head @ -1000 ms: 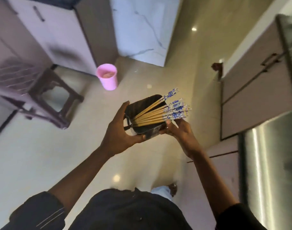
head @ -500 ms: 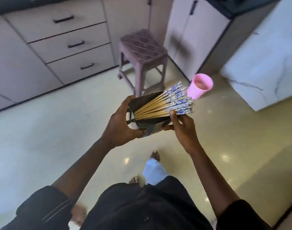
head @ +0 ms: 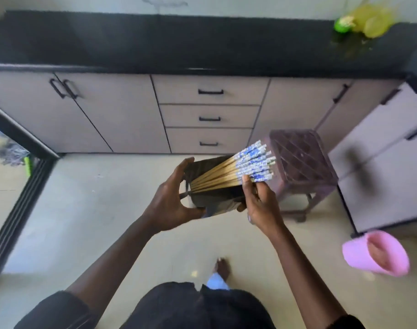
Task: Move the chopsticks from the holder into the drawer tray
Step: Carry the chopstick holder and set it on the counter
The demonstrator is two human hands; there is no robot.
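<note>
Head view: a dark holder (head: 212, 200) is gripped by the left hand (head: 172, 205), thumb over its far rim and fingers curled beneath. The chopsticks (head: 229, 173) are seen fanned out of it, their blue-patterned ends just beyond the right hand (head: 262, 205), whose thumb is pressed on the bundle while its fingers are closed under the holder. Three shut drawers (head: 208, 117) are seen well beyond the fingertips.

Tan chopsticks (head: 217, 178) (blue-white patterned tops), black holder (head: 214, 203).
</note>
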